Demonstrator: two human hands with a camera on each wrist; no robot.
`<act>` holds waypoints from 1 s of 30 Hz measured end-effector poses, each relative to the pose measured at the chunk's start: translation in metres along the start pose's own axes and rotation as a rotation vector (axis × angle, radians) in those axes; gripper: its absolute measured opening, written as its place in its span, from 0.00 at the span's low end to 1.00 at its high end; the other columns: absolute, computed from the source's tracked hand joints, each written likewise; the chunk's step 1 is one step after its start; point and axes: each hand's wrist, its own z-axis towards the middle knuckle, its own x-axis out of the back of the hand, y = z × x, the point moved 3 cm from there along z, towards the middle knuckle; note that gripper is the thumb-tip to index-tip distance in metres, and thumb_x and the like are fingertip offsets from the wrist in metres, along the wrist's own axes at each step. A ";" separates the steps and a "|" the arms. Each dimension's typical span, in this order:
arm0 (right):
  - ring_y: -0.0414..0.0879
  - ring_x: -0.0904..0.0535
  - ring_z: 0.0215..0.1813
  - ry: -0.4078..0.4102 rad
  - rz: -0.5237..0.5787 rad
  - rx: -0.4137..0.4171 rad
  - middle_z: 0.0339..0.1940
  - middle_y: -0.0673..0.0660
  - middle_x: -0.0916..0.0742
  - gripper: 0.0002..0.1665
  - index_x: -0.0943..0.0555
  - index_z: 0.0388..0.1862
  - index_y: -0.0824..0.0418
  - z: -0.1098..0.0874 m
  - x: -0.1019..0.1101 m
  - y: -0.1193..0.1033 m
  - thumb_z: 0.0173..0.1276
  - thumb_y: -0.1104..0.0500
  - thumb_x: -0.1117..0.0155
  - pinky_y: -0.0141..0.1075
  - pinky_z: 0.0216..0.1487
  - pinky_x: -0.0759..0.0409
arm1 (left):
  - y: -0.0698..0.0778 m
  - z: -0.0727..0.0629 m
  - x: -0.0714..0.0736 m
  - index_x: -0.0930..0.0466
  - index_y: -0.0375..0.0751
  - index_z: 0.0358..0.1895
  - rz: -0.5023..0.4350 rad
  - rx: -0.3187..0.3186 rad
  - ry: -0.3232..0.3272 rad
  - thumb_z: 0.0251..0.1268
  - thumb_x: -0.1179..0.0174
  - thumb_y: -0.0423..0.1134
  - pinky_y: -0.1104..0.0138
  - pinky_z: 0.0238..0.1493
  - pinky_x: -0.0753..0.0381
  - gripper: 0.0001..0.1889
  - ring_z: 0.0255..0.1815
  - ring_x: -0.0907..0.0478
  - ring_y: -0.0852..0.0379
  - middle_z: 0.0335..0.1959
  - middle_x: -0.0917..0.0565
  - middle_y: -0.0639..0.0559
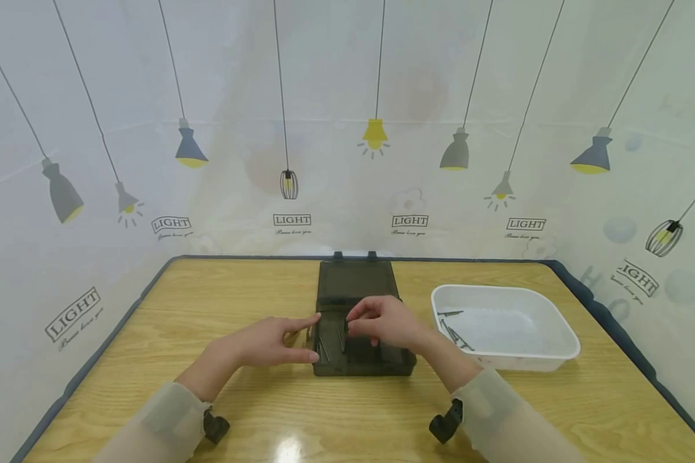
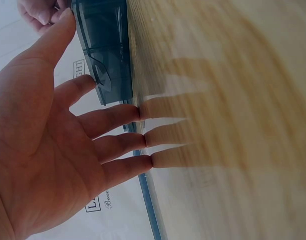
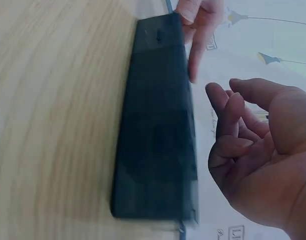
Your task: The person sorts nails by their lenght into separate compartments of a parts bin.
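Observation:
A dark translucent plastic case [image 1: 361,368] lies with its lid [image 1: 356,278] folded back. Several thin metal pieces that look like screws [image 1: 324,350] lie in its left part. My left hand [image 1: 266,341] rests thumb and index fingertips at the case's left side; in the left wrist view its fingers [image 2: 118,145] are straight and spread. Over the case's middle is my right hand [image 1: 385,321], fingers bent and thumb close to them. Another screw-like piece [image 1: 341,341] shows just below those fingertips. Whether they pinch it is too small to tell.
To the right of the case stands a white plastic tub [image 1: 515,357] with several screw-like pieces [image 1: 454,335] at its left end. The wooden table [image 1: 226,289] meets a pale curtain [image 1: 336,96] printed with lamps behind and at both sides.

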 end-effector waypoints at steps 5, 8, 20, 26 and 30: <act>0.49 0.17 0.35 0.006 0.005 -0.017 0.49 0.62 0.07 0.17 0.12 0.57 0.60 -0.017 0.030 0.003 0.80 0.51 0.29 0.43 0.43 0.15 | 0.001 0.000 0.000 0.41 0.63 0.90 0.000 -0.008 -0.003 0.73 0.34 0.71 0.48 0.65 0.19 0.47 0.56 0.15 0.54 0.77 0.20 0.40; 0.50 0.17 0.36 0.028 -0.011 -0.023 0.51 0.64 0.07 0.14 0.12 0.56 0.57 -0.028 0.053 0.008 0.81 0.50 0.30 0.43 0.43 0.15 | 0.001 0.000 0.000 0.42 0.61 0.90 0.004 -0.018 -0.007 0.74 0.34 0.70 0.51 0.58 0.21 0.48 0.47 0.18 0.56 0.75 0.18 0.40; 0.50 0.18 0.41 0.082 -0.124 -0.141 0.51 0.58 0.09 0.19 0.15 0.60 0.60 -0.061 0.136 0.070 0.83 0.49 0.32 0.41 0.38 0.21 | 0.001 -0.001 0.000 0.43 0.62 0.90 0.004 -0.021 -0.015 0.74 0.35 0.70 0.52 0.54 0.25 0.48 0.30 0.26 0.57 0.71 0.16 0.39; 0.50 0.18 0.43 0.032 -0.210 -0.232 0.46 0.55 0.11 0.16 0.13 0.57 0.60 -0.066 0.156 0.103 0.79 0.52 0.29 0.40 0.40 0.21 | 0.000 -0.001 0.000 0.43 0.62 0.90 0.006 -0.026 -0.014 0.74 0.35 0.70 0.53 0.53 0.25 0.48 0.31 0.25 0.58 0.74 0.18 0.38; 0.50 0.21 0.44 -0.027 -0.226 -0.273 0.44 0.54 0.12 0.14 0.12 0.56 0.59 -0.069 0.161 0.116 0.77 0.56 0.27 0.41 0.44 0.22 | -0.001 0.000 -0.001 0.43 0.62 0.90 -0.002 -0.030 -0.013 0.74 0.35 0.70 0.53 0.53 0.24 0.48 0.24 0.32 0.59 0.74 0.17 0.39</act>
